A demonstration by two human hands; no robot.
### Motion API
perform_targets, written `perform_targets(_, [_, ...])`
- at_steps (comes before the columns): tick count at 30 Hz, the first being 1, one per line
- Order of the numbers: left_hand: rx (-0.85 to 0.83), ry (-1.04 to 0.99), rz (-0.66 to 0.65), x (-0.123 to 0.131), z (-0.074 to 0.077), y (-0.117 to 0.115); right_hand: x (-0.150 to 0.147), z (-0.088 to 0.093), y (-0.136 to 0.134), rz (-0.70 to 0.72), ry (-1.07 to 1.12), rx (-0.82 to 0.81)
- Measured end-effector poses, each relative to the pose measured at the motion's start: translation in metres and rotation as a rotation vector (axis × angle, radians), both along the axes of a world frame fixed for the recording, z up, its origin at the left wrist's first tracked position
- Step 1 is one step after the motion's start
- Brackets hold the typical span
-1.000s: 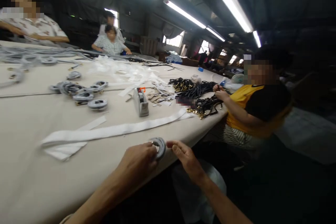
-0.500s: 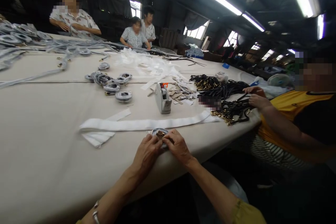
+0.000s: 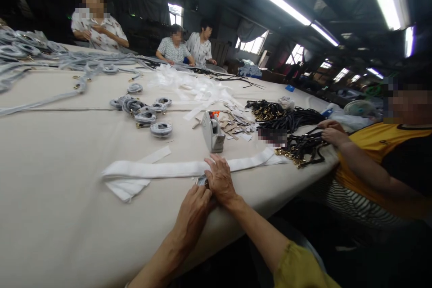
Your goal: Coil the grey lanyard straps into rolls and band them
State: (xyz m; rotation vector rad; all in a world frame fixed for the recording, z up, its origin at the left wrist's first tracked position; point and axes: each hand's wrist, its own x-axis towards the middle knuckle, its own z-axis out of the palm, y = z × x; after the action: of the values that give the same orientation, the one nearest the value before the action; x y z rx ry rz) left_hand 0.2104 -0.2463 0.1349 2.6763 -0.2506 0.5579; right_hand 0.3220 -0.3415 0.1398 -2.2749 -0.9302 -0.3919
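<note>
My left hand (image 3: 194,209) rests near the table's front edge, its fingers curled against a small grey coiled strap (image 3: 201,182). My right hand (image 3: 219,177) lies flat over that coil with its fingers stretched forward, the fingertips reaching a long white band (image 3: 162,168) that runs across the cloth. The coil is mostly hidden under both hands. A grey tape dispenser (image 3: 212,134) stands just beyond the right hand.
Several grey coiled straps (image 3: 145,112) lie mid-table, with white scraps (image 3: 189,85) and card pieces (image 3: 236,121) behind. A person in yellow (image 3: 381,162) handles black straps (image 3: 297,139) at the right. Three people sit at the far side. Loose grey straps (image 3: 40,54) pile at the far left.
Both hands brought the coil from the table's edge onto the cloth. The right hand has since flattened over it, and the view has turned left.
</note>
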Motion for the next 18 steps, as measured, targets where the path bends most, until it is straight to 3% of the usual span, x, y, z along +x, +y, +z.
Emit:
perform_targets(8, [0.003,-0.079,0.078,0.002,-0.012,0.012,-0.002,0.010,-0.014,0.058,0.062,0.078])
perform_targets(13, [-0.034,-0.163,-0.033,0.007,-0.028,0.021,-0.006,0.013,-0.015,0.130,0.154,0.149])
perform_targets(16, [-0.019,-0.169,-0.057,0.009,-0.036,0.027,0.009,0.021,-0.029,0.087,0.151,0.222])
perform_targets(18, [0.021,-0.204,-0.063,0.009,-0.041,0.031,0.036,0.030,-0.046,-0.014,0.134,0.253])
